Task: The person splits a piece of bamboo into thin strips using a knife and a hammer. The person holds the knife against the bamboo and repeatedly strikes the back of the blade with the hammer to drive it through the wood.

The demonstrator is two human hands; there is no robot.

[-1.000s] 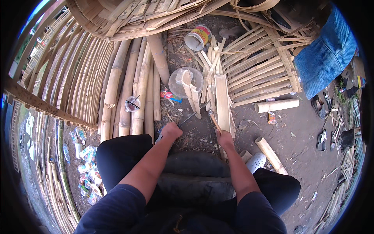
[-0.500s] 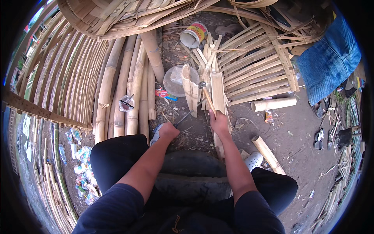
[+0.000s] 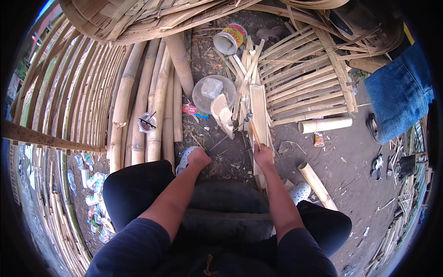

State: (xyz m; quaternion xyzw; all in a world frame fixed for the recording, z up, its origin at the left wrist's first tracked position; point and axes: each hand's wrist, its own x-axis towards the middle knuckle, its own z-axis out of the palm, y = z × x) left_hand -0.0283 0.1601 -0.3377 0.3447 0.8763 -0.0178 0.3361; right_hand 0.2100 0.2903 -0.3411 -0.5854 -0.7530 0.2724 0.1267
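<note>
My right hand (image 3: 264,156) is closed round the wooden handle of a hammer (image 3: 254,129). The hammer's small metal head lies over the edge of a long split bamboo piece (image 3: 259,106) on the ground. My left hand (image 3: 199,158) is a closed fist above a light clog (image 3: 185,157); what it grips does not show clearly. Ahead, between the hands, a short split bamboo piece (image 3: 222,115) leans, with its pale inner face and a pointed lower end in view. Behind it a grey stone block (image 3: 212,87) rests on a round grey slab (image 3: 199,98).
Bamboo poles (image 3: 158,101) lie at the left, with a clear cup (image 3: 147,123) on them. A slatted bamboo frame (image 3: 304,87) and a bamboo length (image 3: 325,124) are at the right. A tin (image 3: 226,44) and a woven basket (image 3: 106,23) lie beyond. Denim-clad leg (image 3: 399,94) at far right.
The short bamboo piece has tipped over from nearly upright. The hammer head has dropped a little toward me. A dark rod that stuck out from my left fist no longer shows clearly.
</note>
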